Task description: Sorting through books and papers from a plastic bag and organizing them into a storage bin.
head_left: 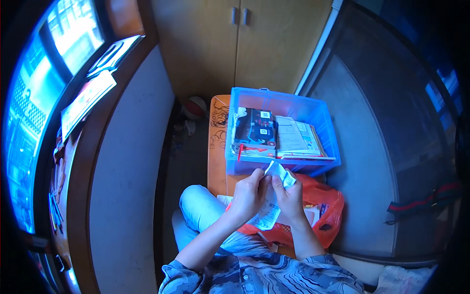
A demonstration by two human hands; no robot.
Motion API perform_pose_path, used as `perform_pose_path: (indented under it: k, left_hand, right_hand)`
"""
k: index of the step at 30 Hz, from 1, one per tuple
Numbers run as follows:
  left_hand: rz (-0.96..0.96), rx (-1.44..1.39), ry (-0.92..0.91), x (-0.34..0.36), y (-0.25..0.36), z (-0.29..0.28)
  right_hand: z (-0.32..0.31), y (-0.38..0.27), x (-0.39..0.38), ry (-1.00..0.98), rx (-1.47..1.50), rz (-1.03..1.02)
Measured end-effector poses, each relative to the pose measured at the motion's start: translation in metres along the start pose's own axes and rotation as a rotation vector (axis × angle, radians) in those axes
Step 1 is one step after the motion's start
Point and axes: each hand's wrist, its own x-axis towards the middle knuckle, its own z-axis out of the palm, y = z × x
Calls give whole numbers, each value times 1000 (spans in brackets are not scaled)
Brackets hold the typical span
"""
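Observation:
Above my lap, my left hand (248, 192) and my right hand (289, 195) pinch a creased white paper slip (269, 211) between them. Its top part is folded over and sticks up past my fingertips, while the lower part hangs down toward my thigh. Faint print shows on the hanging part. Just beyond my hands is a clear blue plastic bin (286, 167) on a small orange table (217, 169). Inside it lie a dark patterned box or book (255, 128) and stacked papers (292, 134). Beside my right wrist sits an open red plastic bag (333, 203) with papers and packets in it.
Dark cords (221, 115) lie on the table left of the bin. A ball (195, 107) rests on the floor near the wooden cabinet (196, 44). Papers (90, 100) stand along the window ledge at left. A dark mesh screen panel (362, 122) closes off the right side.

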Motion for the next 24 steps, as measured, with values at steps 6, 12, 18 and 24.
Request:
perform_pose_path:
  k: [6,12,18,24]
  left_hand:
    - [190,-52,-286,2,5,7]
    - [334,-27,-142,-31,0,18]
    - [243,-166,136,-59,-29,66]
    - [400,346,-518,-64,-70,147]
  right_hand:
    - [-28,27,-15,-33,235,114]
    - [-140,72,0,799,-134,350]
    - [-154,100,-80,-27,-603,374]
    - [-138,117,-94,-390,-1307,324]
